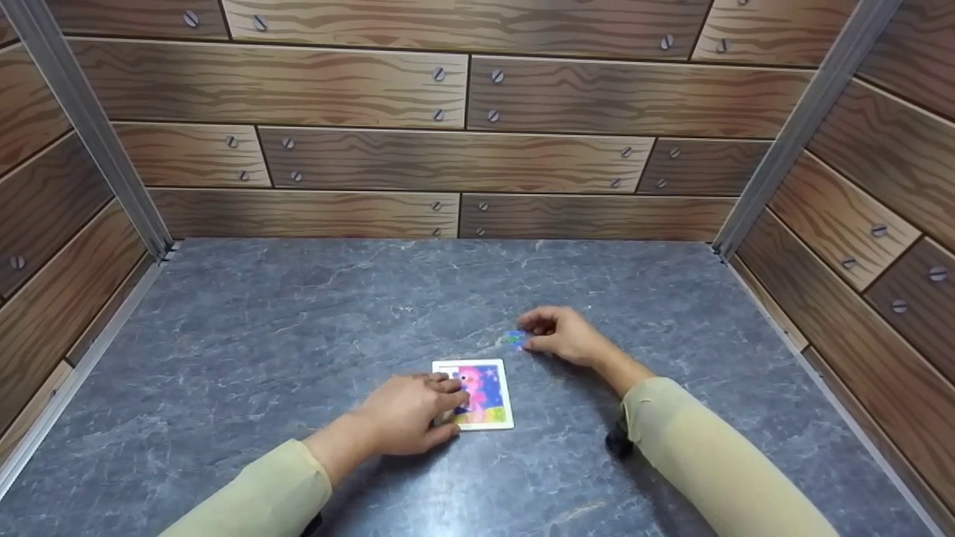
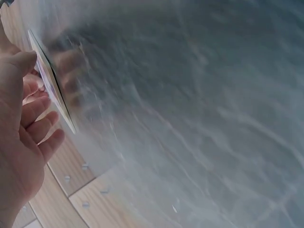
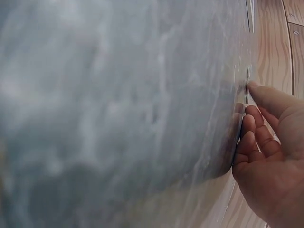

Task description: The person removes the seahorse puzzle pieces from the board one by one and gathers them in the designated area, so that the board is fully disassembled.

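White-framed picture board [image 1: 486, 394], pink-and-blue, is lying on the counter [image 1: 298, 321] under the left hand [image 1: 412, 414], fingers extended; right hand [image 1: 567, 337] is pinching a blue piece [image 1: 514, 339] (only left wrist view is showing the board edge-on).

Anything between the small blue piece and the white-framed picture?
No, in the head view only a narrow bare strip of grey tabletop separates the small blue piece from the white-framed picture.

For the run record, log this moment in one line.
left hand: fingers on picture | right hand: fingertips at piece | piece: apart from picture
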A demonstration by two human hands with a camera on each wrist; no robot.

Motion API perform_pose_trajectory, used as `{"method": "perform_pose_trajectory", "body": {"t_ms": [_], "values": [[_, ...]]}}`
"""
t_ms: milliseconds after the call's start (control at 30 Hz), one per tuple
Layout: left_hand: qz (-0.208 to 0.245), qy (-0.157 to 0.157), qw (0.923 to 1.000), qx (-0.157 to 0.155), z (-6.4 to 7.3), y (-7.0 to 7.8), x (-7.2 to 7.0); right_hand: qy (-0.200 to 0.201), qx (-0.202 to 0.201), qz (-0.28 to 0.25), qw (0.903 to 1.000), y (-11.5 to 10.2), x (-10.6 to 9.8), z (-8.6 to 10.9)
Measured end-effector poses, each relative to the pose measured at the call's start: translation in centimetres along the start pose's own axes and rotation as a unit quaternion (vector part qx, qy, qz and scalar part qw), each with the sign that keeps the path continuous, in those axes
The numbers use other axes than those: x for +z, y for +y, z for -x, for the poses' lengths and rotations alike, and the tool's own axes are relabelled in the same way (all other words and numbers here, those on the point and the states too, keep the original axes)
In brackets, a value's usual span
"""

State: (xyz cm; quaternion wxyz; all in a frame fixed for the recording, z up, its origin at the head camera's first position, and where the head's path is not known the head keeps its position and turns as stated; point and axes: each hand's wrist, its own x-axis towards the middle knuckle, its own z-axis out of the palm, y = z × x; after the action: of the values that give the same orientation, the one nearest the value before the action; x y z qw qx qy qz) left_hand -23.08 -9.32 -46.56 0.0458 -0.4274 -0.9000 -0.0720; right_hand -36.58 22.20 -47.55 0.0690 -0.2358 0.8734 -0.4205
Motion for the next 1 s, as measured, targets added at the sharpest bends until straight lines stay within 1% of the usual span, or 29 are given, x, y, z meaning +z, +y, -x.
{"method": "perform_pose_trajectory", "body": {"t_ms": [100,267,367,467,633,700,867,1000], "values": [[-0.006,-0.005,1.0000,0.002,-0.2,0.2,0.3,0.004,-0.003,-0.021,0.9998,0.0,-0.1,0.1],[-0.008,-0.013,0.9999,-0.002,-0.3,0.4,0.6,0.011,-0.013,-0.038,0.9992,-0.4,-0.3,0.0],[-0.007,-0.009,0.9999,0.001,-0.2,0.5,0.7,0.016,-0.010,-0.042,0.9989,-0.9,-0.5,-0.1],[-0.004,-0.008,1.0000,0.001,-0.2,0.5,0.8,0.012,-0.009,-0.037,0.9992,-1.6,-0.8,-0.2],[0.000,-0.011,0.9999,-0.004,-0.1,0.5,1.0,-0.011,-0.015,-0.015,0.9997,-3.5,-1.1,-0.3],[0.001,-0.011,0.9999,-0.007,-0.1,0.6,1.1,-0.020,-0.027,-0.009,0.9994,-4.2,-0.8,-0.4],[-0.003,-0.005,1.0000,-0.005,-0.1,0.7,1.1,-0.048,-0.067,0.005,0.9966,-5.6,0.6,-0.4],[0.000,-0.007,1.0000,-0.006,0.0,0.7,1.1,-0.080,-0.086,0.023,0.9928,-6.7,1.8,-0.4]]}}
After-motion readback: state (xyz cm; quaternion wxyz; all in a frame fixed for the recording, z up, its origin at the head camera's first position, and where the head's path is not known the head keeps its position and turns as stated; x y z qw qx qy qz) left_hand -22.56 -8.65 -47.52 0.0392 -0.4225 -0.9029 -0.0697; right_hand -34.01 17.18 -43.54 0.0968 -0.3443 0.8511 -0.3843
